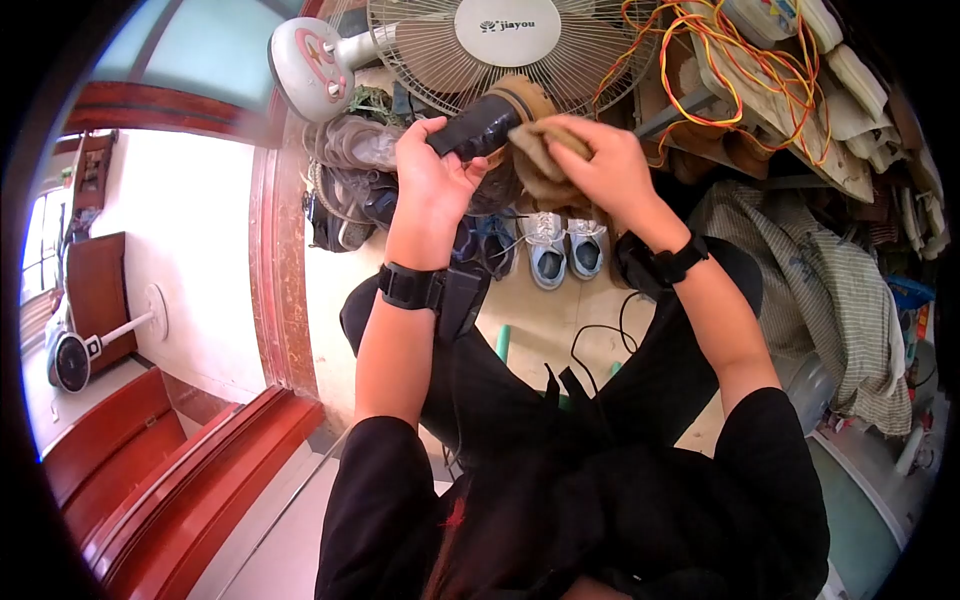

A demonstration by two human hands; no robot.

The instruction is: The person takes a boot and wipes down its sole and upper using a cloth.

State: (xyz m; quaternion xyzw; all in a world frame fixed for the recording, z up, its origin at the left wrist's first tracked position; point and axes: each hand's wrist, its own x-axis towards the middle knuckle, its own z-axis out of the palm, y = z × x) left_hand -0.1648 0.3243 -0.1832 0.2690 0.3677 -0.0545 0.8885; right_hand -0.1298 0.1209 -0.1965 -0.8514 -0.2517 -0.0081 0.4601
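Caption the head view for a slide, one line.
Left hand holds a black-and-tan shoe, right hand a brown cloth beside it, fan beyond.

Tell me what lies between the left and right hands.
In the head view, a black-and-tan shoe and a brown cloth lie between the left hand and right hand.

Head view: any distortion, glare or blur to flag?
Head view, edges: wide-lens curve, black rounded border; head view, left: wall and window washed out; head view, centre: glossy highlights on the held shoe; head view, top: fan lettering readable, no strong blur.
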